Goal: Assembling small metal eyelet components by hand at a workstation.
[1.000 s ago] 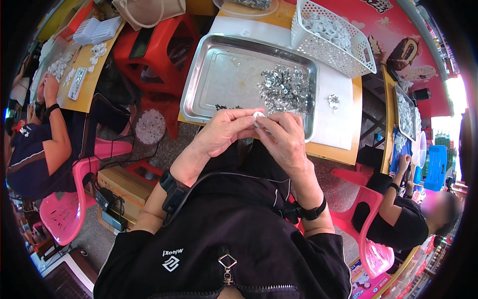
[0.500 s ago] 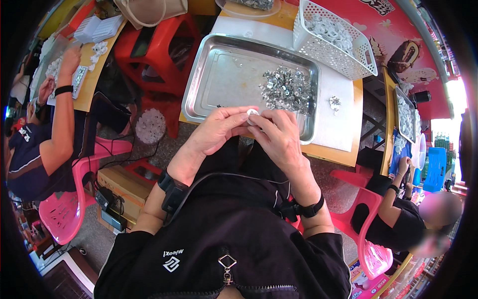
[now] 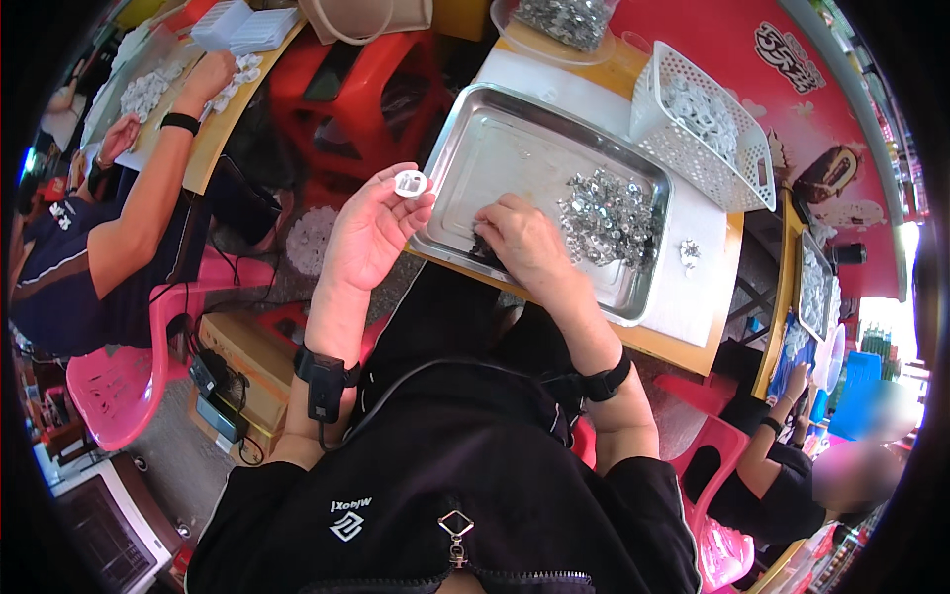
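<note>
We hold a round white piece (image 3: 411, 184) in our left hand (image 3: 364, 238), its fingertips clamped on the rim, palm turned up; the piece is raised just beside the left edge of the tray (image 3: 500, 148), with its face and a shape at its middle turned up toward us. Our right hand (image 3: 526, 243) reaches over the near edge of the tray, fingers bent down at some small dark bits (image 3: 483, 247) in its near left corner; we cannot tell whether those fingertips are together or apart, since the hand hides part of them. In the right half of the tray lies a loose heap of shiny metal bits (image 3: 612, 213). The tray stands on a white sheet (image 3: 698, 297) over a wooden surface (image 3: 730, 267). Right of the tray, on the sheet, we see 1 small cluster of shiny bits (image 3: 690, 253); behind the tray's right side stands a white basket (image 3: 661, 127) with holes in its walls, filled with clear and white pieces (image 3: 701, 111). Beyond the tray's far edge is a clear tub (image 3: 504, 25) of metal bits, and to the tray's left we see red stools (image 3: 341, 89).
</note>
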Demonstrator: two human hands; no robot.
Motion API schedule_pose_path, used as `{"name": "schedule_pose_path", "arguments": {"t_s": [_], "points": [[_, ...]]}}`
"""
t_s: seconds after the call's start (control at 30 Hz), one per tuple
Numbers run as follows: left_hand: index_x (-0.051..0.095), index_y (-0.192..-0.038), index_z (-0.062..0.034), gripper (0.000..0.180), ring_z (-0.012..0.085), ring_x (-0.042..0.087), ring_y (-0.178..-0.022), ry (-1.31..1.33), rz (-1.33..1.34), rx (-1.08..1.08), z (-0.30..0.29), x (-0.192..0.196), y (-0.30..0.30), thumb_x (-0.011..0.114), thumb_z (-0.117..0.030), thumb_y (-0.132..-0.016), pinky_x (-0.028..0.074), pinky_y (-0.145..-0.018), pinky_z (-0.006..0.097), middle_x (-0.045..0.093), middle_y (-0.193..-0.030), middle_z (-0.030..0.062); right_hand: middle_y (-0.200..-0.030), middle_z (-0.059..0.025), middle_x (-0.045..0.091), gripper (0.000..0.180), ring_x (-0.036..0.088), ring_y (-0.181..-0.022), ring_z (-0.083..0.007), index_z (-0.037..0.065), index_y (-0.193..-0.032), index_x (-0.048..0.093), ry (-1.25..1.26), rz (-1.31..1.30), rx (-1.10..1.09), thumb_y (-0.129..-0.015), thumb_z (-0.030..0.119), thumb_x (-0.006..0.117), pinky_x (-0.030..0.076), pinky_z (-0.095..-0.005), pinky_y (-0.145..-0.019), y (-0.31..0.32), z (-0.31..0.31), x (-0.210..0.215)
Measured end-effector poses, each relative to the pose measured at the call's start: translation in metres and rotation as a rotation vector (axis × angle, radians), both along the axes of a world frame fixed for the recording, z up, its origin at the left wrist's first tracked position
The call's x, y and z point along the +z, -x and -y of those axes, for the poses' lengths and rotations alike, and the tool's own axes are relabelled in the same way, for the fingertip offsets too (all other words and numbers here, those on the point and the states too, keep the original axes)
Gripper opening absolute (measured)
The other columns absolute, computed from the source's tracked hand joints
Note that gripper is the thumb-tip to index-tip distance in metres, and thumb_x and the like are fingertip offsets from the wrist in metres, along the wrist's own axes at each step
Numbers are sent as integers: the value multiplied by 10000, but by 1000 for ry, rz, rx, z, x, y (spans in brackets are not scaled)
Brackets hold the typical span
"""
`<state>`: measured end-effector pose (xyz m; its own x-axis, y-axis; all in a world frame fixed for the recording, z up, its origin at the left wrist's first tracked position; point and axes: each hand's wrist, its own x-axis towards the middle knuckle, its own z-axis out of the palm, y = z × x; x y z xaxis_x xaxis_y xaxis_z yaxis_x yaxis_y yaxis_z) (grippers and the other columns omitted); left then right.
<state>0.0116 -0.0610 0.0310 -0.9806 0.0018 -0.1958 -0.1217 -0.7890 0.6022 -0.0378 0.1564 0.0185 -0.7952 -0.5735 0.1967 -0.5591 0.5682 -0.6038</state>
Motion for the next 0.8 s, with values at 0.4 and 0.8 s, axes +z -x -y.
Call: {"name": "schedule_pose_path", "arguments": {"t_s": [0.4, 0.8], "points": [[496, -1235, 15, 332, 215, 652, -935, 3, 4, -97, -18, 0, 1, 497, -152, -948, 536, -854, 331, 635, -1086, 155, -777, -140, 592, 54, 630, -770, -329, 32, -774, 589, -107, -78, 9, -761, 69, 625, 508, -434, -694, -3, 11, -11], [496, -1219, 17, 306, 234, 665, -929, -8, -1, -219, -42, 9, -2, 504, -136, -955, 553, -829, 329, 639, -1076, 169, -933, -74, 671, 159, 672, -819, -152, -24, -1051, 636, 1076, 1083, -308, -913, 53, 615, 546, -237, -716, -8, -44, 11]]}}
